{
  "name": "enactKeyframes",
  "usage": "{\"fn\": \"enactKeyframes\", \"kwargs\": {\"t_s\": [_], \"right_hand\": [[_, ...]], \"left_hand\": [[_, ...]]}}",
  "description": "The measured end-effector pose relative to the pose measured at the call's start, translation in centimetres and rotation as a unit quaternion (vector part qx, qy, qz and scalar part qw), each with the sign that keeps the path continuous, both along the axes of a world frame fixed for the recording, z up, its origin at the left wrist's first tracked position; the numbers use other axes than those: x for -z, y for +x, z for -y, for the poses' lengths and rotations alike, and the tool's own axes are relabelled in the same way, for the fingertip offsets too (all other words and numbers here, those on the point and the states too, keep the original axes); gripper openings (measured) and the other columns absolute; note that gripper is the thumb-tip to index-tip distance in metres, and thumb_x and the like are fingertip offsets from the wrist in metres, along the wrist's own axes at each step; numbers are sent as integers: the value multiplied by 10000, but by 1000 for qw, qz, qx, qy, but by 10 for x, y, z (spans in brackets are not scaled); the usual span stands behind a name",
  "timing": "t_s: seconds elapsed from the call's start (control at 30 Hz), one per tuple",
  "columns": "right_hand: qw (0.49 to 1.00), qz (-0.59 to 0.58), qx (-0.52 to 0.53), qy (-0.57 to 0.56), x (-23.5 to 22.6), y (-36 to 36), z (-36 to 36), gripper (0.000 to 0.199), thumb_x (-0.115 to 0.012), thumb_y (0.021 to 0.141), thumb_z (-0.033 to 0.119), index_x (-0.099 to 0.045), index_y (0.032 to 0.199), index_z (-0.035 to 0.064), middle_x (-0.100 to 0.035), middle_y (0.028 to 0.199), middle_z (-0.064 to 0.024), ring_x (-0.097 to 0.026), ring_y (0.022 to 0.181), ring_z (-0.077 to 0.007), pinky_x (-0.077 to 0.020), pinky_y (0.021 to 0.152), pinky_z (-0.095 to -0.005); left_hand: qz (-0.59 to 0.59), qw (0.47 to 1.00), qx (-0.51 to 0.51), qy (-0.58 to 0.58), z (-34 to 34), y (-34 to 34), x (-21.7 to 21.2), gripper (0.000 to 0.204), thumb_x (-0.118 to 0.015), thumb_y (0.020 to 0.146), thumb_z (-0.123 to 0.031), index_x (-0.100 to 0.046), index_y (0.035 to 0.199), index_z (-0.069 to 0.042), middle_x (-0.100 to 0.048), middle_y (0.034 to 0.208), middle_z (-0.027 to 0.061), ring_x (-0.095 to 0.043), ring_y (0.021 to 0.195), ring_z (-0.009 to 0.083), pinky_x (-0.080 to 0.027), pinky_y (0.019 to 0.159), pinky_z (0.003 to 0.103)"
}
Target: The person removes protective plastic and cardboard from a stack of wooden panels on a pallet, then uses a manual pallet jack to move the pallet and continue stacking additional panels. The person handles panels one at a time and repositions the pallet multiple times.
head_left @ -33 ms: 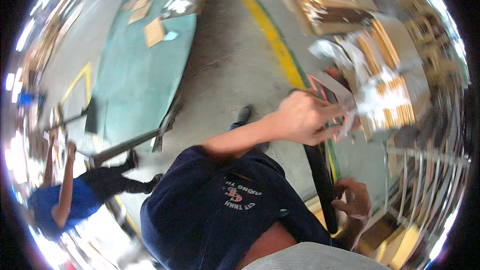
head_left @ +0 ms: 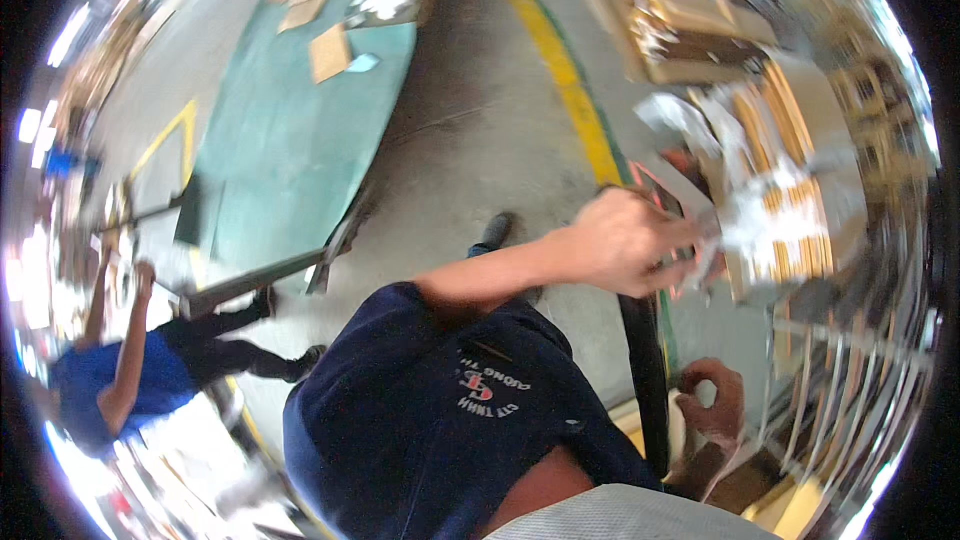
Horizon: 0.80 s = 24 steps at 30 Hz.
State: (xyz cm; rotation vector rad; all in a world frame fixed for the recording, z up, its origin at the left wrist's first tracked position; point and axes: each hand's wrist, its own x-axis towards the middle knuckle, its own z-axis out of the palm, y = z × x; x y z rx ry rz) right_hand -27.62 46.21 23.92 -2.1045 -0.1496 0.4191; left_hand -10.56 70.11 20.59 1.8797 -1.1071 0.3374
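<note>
Left hand (head_left: 630, 240), blurred, covers part of a black bar (head_left: 644, 370); right hand (head_left: 722, 405) curls beside it; table (head_left: 285, 155) at upper left.

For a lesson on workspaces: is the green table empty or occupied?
Occupied: flat brown pieces and a pale blue piece lie on the green table.

Table (head_left: 290, 160) left, cardboard pieces (head_left: 329, 53) on far end; co-worker (head_left: 165, 380) lower left; bundle (head_left: 795, 215) right, rack (head_left: 850, 333) nearer.

From here I see white lettering (head_left: 490, 407) around a red-and-white logo (head_left: 474, 386) on the dark blue shirt's (head_left: 380, 420) front; blurry elsewhere.
</note>
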Motion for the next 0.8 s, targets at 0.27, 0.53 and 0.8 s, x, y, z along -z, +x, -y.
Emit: {"fn": "enactKeyframes", "kwargs": {"t_s": [0.27, 0.53, 0.8], "right_hand": [[982, 91, -132, 95, 7, 202, 45, 256, -677, 775, 192, -573, 915, 6, -604, 831, -127, -592, 761, -209, -458, 705, -316], [963, 191, -40, 188, 99, 383, 49, 599, -620, 817, 213, -328, 1287, -16, -446, 1251, -178, -456, 1134, -262, -353, 964, -405], [973, 142, -11, 183, 116, 576, 64, 511, -592, 840, 241, -361, 1225, -3, -465, 1187, -152, -477, 1088, -240, -367, 926, -384]], "left_hand": [[13, 993, -35, -110, 70, 115, 9, 158, -633, 778, -225, -558, 772, -86, -521, 553, 65, -543, 503, 282, -406, 495, 402], [43, 966, -32, -252, 101, 279, 50, 218, -586, 784, -203, -478, 635, -85, -486, 517, 57, -508, 468, 293, -355, 471, 397], [-56, 953, -65, -290, 133, 425, 32, 165, -564, 764, -170, -510, 650, -64, -487, 507, 85, -507, 492, 346, -363, 506, 435]]}}
